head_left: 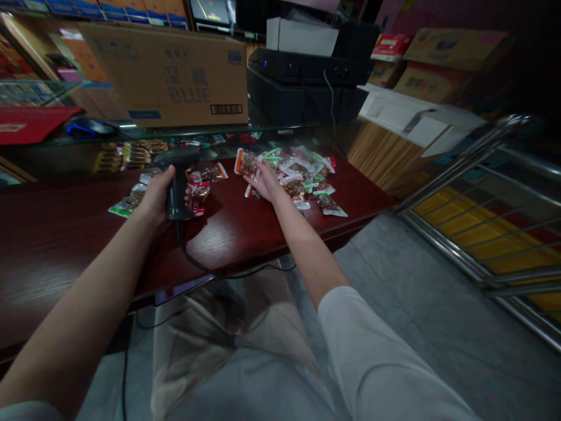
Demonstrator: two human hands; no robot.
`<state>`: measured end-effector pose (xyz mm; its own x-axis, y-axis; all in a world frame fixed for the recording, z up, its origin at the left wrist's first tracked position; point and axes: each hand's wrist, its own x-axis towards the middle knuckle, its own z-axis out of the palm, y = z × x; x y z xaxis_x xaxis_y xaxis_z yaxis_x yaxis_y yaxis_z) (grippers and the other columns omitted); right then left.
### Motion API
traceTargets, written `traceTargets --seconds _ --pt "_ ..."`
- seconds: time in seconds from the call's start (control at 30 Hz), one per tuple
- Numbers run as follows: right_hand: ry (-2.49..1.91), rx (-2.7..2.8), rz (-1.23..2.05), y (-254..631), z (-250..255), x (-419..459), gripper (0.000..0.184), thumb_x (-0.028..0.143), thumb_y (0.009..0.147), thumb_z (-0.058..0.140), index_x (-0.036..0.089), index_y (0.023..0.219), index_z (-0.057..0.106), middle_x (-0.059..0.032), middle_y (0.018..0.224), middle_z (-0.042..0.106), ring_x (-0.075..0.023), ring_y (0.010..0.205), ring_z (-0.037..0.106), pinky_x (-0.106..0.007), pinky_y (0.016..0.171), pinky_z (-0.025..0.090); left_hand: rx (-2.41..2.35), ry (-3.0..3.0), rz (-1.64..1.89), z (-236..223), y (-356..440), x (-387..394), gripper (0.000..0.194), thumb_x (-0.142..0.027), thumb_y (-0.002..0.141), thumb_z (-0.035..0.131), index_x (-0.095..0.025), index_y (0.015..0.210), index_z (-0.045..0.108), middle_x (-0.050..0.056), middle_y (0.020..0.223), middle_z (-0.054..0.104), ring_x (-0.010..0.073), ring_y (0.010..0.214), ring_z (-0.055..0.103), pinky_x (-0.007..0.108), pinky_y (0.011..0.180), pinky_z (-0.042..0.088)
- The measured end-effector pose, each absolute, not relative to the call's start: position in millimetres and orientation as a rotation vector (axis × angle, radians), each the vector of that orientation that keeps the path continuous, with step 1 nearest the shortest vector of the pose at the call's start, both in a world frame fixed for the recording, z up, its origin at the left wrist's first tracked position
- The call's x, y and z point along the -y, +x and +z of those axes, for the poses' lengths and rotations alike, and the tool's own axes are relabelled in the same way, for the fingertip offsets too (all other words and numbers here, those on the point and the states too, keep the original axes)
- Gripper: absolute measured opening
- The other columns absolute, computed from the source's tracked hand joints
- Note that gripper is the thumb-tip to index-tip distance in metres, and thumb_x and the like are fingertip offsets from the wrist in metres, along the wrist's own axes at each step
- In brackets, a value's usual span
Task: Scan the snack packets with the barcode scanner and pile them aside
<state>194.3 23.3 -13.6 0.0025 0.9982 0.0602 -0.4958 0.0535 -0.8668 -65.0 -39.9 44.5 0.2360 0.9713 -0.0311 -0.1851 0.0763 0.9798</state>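
Note:
My left hand [158, 196] is wrapped round the grip of a black handheld barcode scanner [176, 186], held upright over the dark red wooden table [236, 225]. From its base a black cable [193, 261] runs down past the table edge. Between the fingers of my right hand [266, 180] is a small snack packet [246, 163] with an orange edge. Close by that hand lies a pile of similar clear packets [307, 166] with green, red and orange ends. Several more packets [127, 203] lie around the scanner, partly hidden by my left hand.
Behind the table a glass display counter [219, 133] carries a large cardboard box [170, 76], a lit mouse [89, 127] and a black machine [307, 88]. More cartons [456, 49] are stacked at the right, near a metal rack [464, 199].

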Motion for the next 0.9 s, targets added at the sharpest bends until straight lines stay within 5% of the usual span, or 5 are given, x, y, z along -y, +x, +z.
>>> traceTargets --seconds 0.37,0.9 --pt "-0.707 0.895 1.520 196 11 -5 0.039 0.057 0.090 0.034 0.025 0.098 0.053 -0.0027 0.107 0.068 -0.0196 0.102 0.064 -0.050 0.094 0.049 -0.895 1.148 0.978 49 -52 53 0.037 -0.050 0.084 0.055 -0.013 0.089 0.055 0.001 0.055 0.056 0.0102 0.043 0.049 0.021 0.039 0.037" --pt "-0.650 0.937 1.560 193 21 6 0.037 0.055 0.091 0.033 0.025 0.095 0.054 -0.0032 0.103 0.070 -0.0223 0.104 0.063 -0.053 0.094 0.048 -0.844 1.252 0.961 45 -39 62 0.043 -0.054 0.081 0.057 -0.013 0.094 0.064 0.001 0.056 0.055 0.0095 0.041 0.047 0.020 0.037 0.037"
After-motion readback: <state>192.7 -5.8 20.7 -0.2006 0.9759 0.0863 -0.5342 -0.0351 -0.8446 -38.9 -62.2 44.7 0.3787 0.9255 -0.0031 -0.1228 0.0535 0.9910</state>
